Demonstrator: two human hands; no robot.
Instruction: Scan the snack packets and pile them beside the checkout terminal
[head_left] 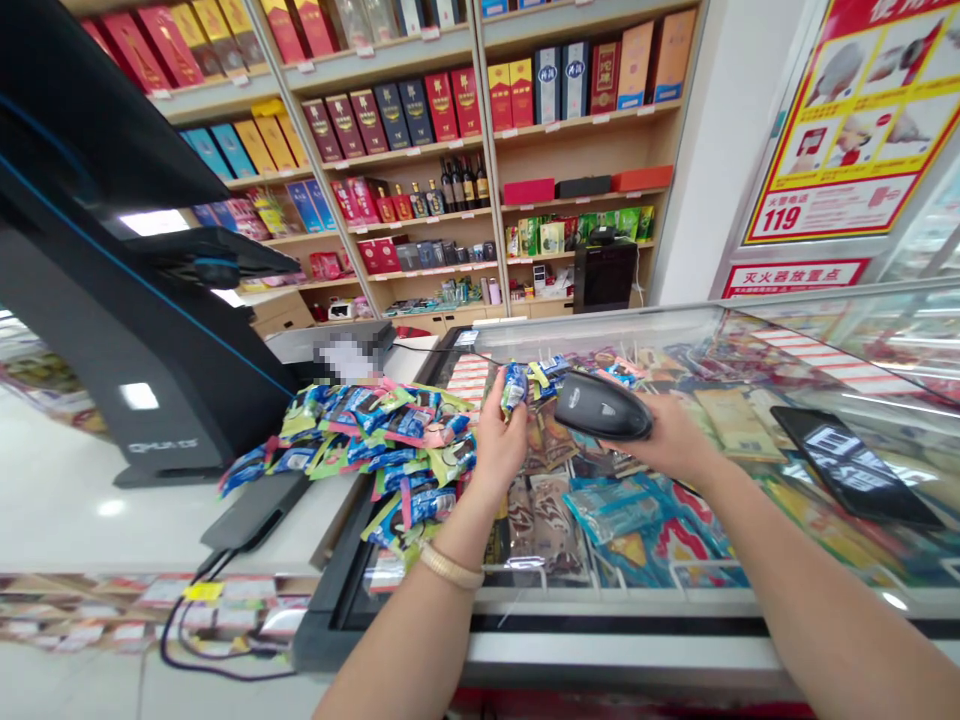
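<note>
My left hand (499, 440) is closed round a small blue snack packet (514, 386), held upright above the glass counter (750, 330). My right hand (667, 435) grips a black handheld barcode scanner (604, 405), its front end pointing left at the packet, a short gap between them. A heap of several blue, green and pink snack packets (375, 440) lies on the counter just left of my left hand. A thin bracelet circles my left wrist.
A black checkout terminal (112, 330) stands at the left with cables running down. A black phone (851, 465) lies on the glass at the right. Packaged goods fill the case under the glass. Shelves of boxed goods and bottles (450, 120) line the back wall.
</note>
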